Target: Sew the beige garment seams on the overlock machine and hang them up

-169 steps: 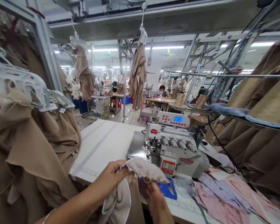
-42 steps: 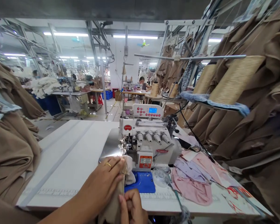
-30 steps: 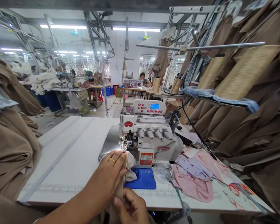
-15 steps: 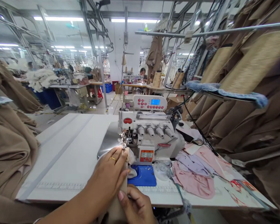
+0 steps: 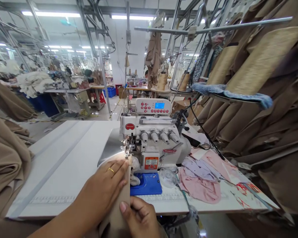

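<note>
An overlock sewing machine with a lit needle area stands on the white table. A strip of beige-brown fabric runs from its presser foot down over the table's front edge. My left hand, a ring on one finger, lies flat on the fabric just in front of the foot, fingers stretched forward. Closer to me, my right hand pinches the fabric's right edge between thumb and fingers. Whitish cloth bunches beside the foot, next to a blue plate.
A clear round dish and pink cloth pieces lie right of the machine. Large thread cones stand on a rack at upper right. Brown garments hang at left, with more at right.
The view has shifted, so the machine sits farther left in the picture. My left hand lies flatter, and more fabric shows between my hands. My right hand keeps its pinch on the edge.
</note>
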Motion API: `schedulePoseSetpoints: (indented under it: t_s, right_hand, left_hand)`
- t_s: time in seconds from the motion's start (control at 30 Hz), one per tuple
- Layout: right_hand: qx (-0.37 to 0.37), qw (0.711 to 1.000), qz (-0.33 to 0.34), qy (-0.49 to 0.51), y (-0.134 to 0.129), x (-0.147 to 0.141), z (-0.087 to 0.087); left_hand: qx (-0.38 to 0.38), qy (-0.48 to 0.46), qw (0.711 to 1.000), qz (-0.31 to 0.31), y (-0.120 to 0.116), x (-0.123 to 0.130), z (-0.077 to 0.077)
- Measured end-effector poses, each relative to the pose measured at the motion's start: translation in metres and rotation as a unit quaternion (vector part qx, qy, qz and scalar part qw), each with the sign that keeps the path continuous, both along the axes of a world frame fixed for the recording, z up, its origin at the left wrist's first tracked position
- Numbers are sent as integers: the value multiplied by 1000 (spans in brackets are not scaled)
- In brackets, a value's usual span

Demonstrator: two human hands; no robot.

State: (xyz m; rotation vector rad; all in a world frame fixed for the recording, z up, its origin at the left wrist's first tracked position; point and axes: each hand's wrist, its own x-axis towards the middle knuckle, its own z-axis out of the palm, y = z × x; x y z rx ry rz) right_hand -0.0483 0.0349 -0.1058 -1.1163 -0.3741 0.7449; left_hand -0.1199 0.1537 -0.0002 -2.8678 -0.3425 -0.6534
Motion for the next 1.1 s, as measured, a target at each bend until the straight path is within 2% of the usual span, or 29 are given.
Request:
schedulePoseSetpoints:
  t_s: [0.13, 0.23, 0.3, 0.4, 0.5, 0.67, 0.8, 0.87, 0.9, 0.97, 1.03, 1.07, 1.1]
  right_hand:
    - [8, 1000, 10, 1, 5, 2, 5]
    - [7, 1000, 6, -4, 7, 2, 7]
    - [9, 1000, 21, -1, 7, 7, 13]
    - [22, 995, 101, 1, 9, 21, 33]
    - [40, 983, 178, -1, 13, 36, 53]
    - [51, 988, 147, -20, 27, 43, 69]
    - [43, 989, 134, -44, 33, 41, 69]
    - [29, 988, 128, -79, 33, 40, 64]
    - [19, 987, 127, -99, 31, 40, 60]
    - [5, 977, 125, -172, 25, 39, 48]
    - [-2, 949, 109, -295, 14, 35, 32]
    - [0, 919, 99, -382, 8, 33, 25]
    - [-29, 899, 57, -433, 3, 30, 18]
  left_hand:
    - [15, 12, 1000, -5, 3, -2, 9]
    - [61, 16, 998, -16, 1, -8, 6]
    - [58, 21, 998, -19, 1, -9, 2]
    - [8, 11, 1000, -14, 8, -5, -1]
    - [-76, -9, 997, -9, 18, 4, 2]
    - [-223, -27, 974, 10, 32, 18, 15]
    - [-261, -13, 965, -7, 41, 20, 21]
    - [-241, -11, 970, -13, 43, 14, 12]
    - [-223, -23, 974, -1, 43, 8, 2]
    - [-208, -78, 973, 68, 38, -8, -24]
    - [-267, -150, 938, 161, 27, -30, -48]
    - [-324, -169, 911, 192, 21, -41, -55]
    - [-386, -171, 883, 204, 16, -50, -57]
